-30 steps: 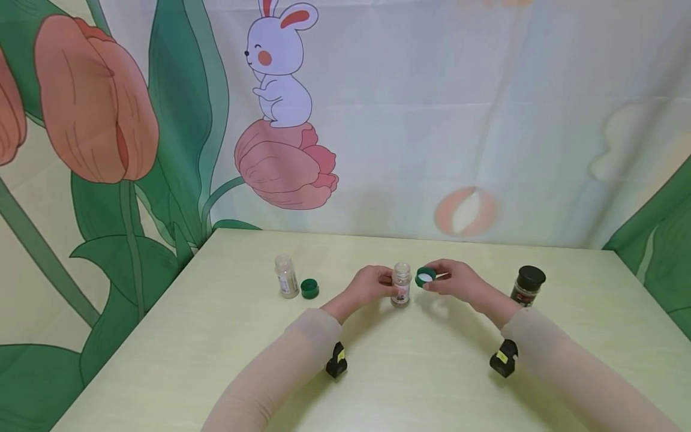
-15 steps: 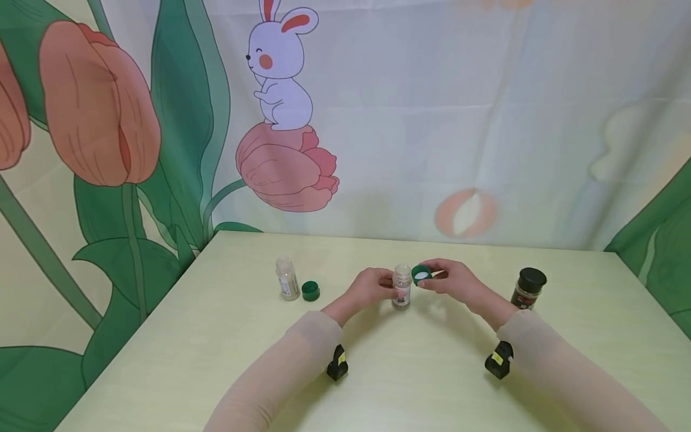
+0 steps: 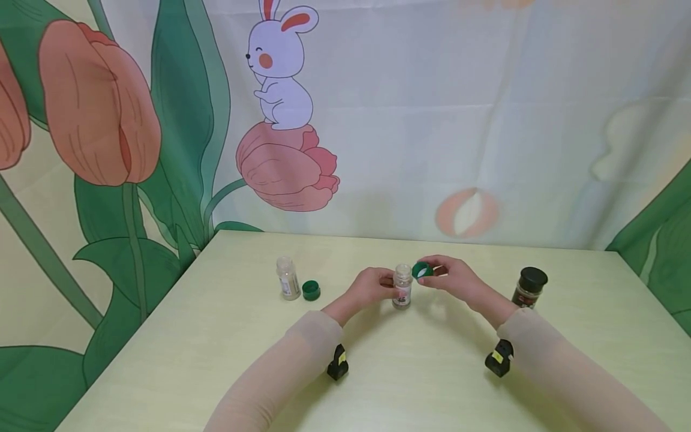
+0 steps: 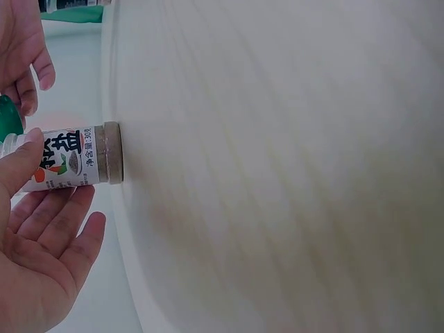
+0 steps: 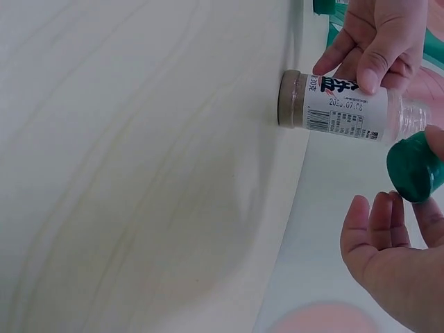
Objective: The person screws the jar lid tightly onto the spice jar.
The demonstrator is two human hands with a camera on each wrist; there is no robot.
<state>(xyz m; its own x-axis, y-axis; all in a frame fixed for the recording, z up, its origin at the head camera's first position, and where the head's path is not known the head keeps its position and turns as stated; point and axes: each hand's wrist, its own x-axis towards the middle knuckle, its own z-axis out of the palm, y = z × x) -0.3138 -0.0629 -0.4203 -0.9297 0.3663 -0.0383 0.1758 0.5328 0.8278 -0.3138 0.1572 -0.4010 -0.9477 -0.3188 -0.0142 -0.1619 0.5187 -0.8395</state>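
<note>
My left hand [image 3: 373, 284] grips a clear spice jar [image 3: 402, 294] around its labelled middle, thumb on one side and fingers on the other. The jar stands upright on the table with its mouth uncovered, and brownish powder lies at its bottom in the left wrist view. Between thumb and fingers of my right hand [image 3: 450, 275] is a green cap [image 5: 411, 168], tilted so its white inside shows in the head view. It is right beside the jar's mouth. In the right wrist view the remaining right fingers extend below the cap.
Left of my hands stands another uncapped clear jar [image 3: 288, 279], with a green cap [image 3: 311, 290] on the table next to it. A black-lidded jar [image 3: 529, 285] stands at the right, partly behind my right forearm. A printed cloth [image 3: 399, 120] hangs behind the table.
My right hand has brought the green cap slightly left and up, closer to the jar's mouth, and its tilt has changed. The left hand and the jar stay in place.
</note>
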